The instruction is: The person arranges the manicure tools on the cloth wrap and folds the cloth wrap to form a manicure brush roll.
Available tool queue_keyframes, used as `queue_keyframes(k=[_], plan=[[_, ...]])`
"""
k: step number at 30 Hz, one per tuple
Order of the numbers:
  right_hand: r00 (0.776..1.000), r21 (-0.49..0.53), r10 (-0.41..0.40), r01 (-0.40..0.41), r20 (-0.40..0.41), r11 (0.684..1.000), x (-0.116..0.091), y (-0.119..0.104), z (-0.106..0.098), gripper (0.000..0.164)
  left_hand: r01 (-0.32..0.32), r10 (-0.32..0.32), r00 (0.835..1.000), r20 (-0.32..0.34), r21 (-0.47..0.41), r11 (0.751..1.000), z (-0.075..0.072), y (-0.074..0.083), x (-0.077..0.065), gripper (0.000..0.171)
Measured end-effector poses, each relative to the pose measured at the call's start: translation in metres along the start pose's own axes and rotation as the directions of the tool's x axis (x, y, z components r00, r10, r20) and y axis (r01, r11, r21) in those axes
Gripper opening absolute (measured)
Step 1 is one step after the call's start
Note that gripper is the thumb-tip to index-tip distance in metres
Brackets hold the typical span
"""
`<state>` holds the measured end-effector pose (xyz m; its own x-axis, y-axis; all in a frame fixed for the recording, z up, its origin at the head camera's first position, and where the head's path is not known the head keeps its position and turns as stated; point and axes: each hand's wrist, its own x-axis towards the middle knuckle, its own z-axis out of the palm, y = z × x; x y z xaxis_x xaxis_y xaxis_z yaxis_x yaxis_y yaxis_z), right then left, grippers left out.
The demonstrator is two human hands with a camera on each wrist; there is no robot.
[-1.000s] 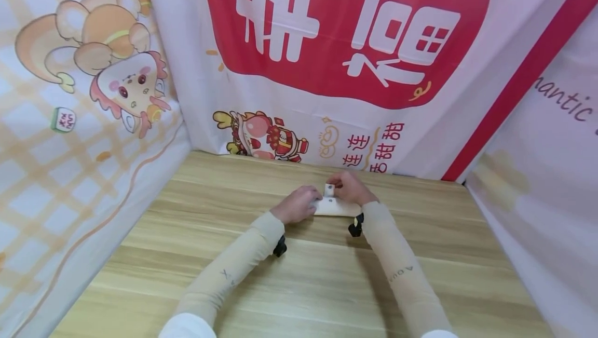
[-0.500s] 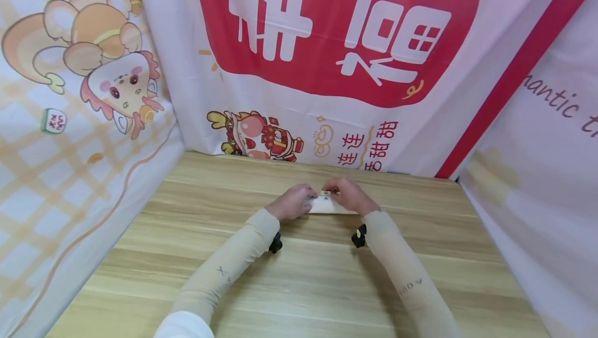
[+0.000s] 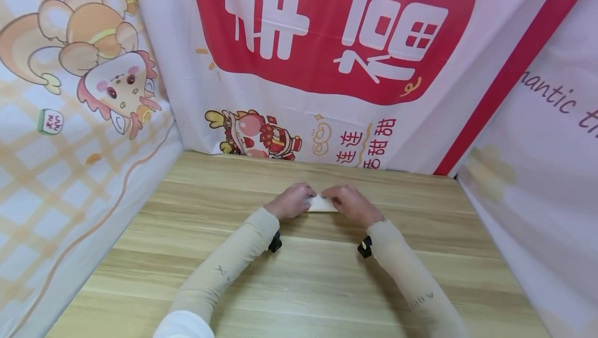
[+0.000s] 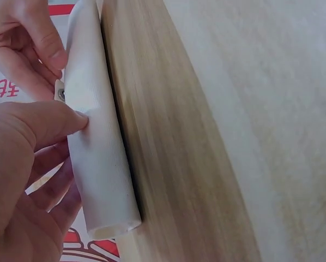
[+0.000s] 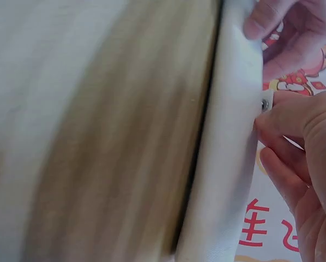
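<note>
A white roll of smooth, leather-like material (image 3: 322, 204), hollow at its end, sits over the wooden table near the back cloth. My left hand (image 3: 291, 200) grips its left part; in the left wrist view the thumb (image 4: 70, 120) presses the front and the fingers lie behind. Beside it, my right hand (image 3: 352, 203) pinches a small white tab (image 5: 269, 97) with a metal snap button (image 5: 264, 105) at the roll's far edge. The right fingertips hide part of the tab.
The wooden tabletop (image 3: 299, 270) stretches toward me under both forearms. A white and red printed cloth (image 3: 327, 89) hangs close behind the hands. Other printed cloths close off the left (image 3: 93, 172) and right (image 3: 537, 161) sides. A black wrist device (image 3: 275, 242) hangs under each wrist.
The tab stood up above the roll with its snap showing; now it is lower, mostly covered by the right fingers. The right wrist has shifted slightly right and down, and the left hand keeps its grip.
</note>
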<state>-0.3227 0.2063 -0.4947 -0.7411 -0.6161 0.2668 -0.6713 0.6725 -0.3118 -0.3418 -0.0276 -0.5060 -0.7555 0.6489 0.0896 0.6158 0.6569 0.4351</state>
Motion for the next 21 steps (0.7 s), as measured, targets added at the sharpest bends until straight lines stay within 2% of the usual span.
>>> queue_keyframes(k=[8,14,21], plan=[[1.0,-0.157,0.002,0.003,0.028,0.988,-0.019,-0.017,0.007,0.047,0.002,-0.003,1.0,0.011,0.045,0.999,-0.001,0.009,-0.004,0.035],[0.996,-0.317,0.034,-0.005,0.085,0.948,-0.036,-0.031,0.017,0.065,-0.016,0.017,1.0,-0.004,0.098,0.995,0.0,0.015,-0.006,0.033],[0.996,-0.429,0.016,0.021,0.083,0.903,-0.038,-0.042,0.02,0.062,-0.01,0.013,1.0,-0.025,0.098,0.995,-0.001,0.017,-0.007,0.033]])
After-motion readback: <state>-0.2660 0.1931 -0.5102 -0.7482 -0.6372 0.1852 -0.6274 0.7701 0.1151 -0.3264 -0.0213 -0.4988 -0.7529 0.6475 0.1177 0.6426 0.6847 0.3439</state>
